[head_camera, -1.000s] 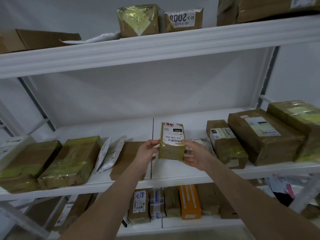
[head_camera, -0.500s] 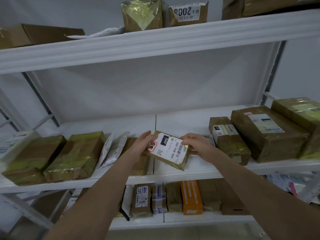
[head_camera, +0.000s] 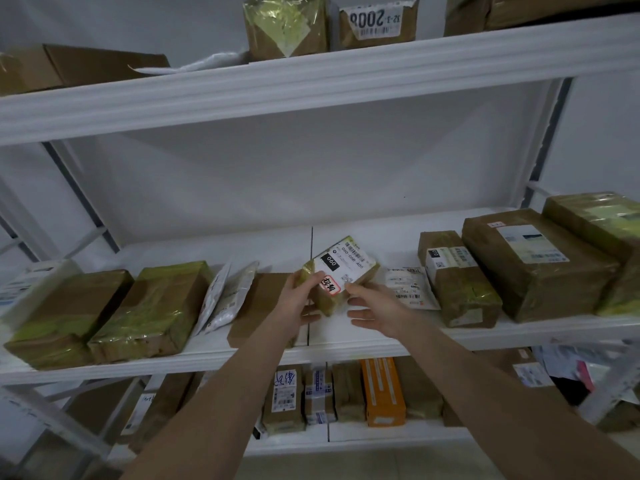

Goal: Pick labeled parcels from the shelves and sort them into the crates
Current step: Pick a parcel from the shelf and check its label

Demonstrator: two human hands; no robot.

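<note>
White shelf (head_camera: 346,344) below, my left hand (head_camera: 294,299) grips the small parcel (head_camera: 337,282) tilted label-up for reading; right hand (head_camera: 375,308) hovers open beside.

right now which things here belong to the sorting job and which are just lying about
In hand:
- small parcel with white label, gripped by the left hand
- right hand, fingers spread beside the parcel

Waiting on the shelves:
- flat labelled packet
- large brown box
- orange box on the lower shelf
- taped parcel

No crates in view.
</note>
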